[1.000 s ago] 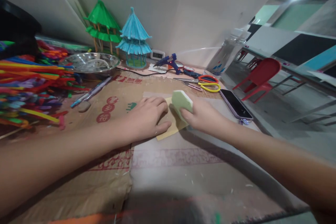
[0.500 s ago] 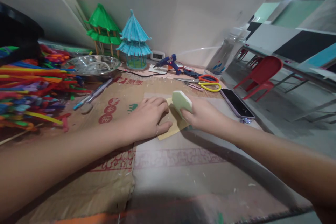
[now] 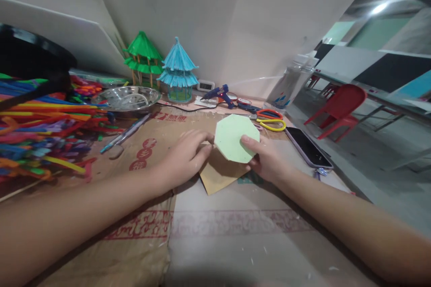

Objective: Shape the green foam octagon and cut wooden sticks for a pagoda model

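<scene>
We see a pale green octagon piece (image 3: 235,138), flat and thick-edged with a matte face, tilted up toward the camera. The right hand (image 3: 266,161) grips it at its lower right edge, thumb pressed on the face. The left hand (image 3: 185,154) lies palm down just left of it, fingers loosely curled, fingertips touching the piece's left edge and resting on a tan sheet (image 3: 218,175) that lies beneath both hands. Beyond the right hand lie scissors (image 3: 271,119) and a phone (image 3: 308,145).
</scene>
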A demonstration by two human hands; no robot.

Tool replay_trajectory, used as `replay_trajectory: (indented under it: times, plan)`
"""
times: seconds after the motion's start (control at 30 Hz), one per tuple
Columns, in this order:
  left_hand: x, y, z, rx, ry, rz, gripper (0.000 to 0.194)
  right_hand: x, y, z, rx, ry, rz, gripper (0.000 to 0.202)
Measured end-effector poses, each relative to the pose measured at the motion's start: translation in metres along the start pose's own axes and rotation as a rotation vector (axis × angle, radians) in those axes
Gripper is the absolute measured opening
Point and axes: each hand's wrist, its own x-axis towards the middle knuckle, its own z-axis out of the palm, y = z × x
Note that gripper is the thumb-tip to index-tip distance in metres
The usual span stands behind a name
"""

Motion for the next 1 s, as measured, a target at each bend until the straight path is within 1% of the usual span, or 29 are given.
replay_trajectory:
  times: [0.1, 0.27, 0.43, 0.57, 0.7, 0.83, 0.9, 1.0]
  plan:
    - [-0.002, 0.005, -0.004, -0.028, 0.047, 0.017, 0.016, 0.002, 0.002, 0.001, 0.024, -0.022, -0.005, 0.038]
    - [-0.005, 0.010, -0.008, -0.061, 0.012, 0.063, 0.012, 0.003, 0.003, 0.002, -0.006, -0.010, -0.039, 0.039]
    - [-0.005, 0.010, -0.008, -0.086, -0.010, 0.068, 0.019, 0.001, 0.004, 0.002, -0.012, 0.003, -0.085, 0.041]
    - [-0.005, 0.011, -0.005, -0.066, 0.007, 0.004, 0.037, 0.001, 0.004, 0.002, -0.052, -0.011, -0.096, 0.041]
    - [-0.005, 0.013, -0.006, -0.115, -0.025, -0.001, 0.030, 0.001, 0.003, 0.004, -0.024, -0.016, -0.072, 0.041]
    - [-0.005, 0.013, -0.009, -0.201, 0.000, 0.015, 0.039, 0.001, 0.003, 0.006, 0.031, -0.003, -0.065, 0.042]
    - [-0.005, 0.012, -0.009, -0.206, -0.008, 0.023, 0.039, 0.002, 0.003, 0.006, 0.034, 0.005, -0.063, 0.044]
    - [-0.003, 0.012, -0.008, -0.190, -0.053, 0.014, 0.034, 0.002, 0.004, 0.006, 0.032, -0.004, -0.069, 0.044]
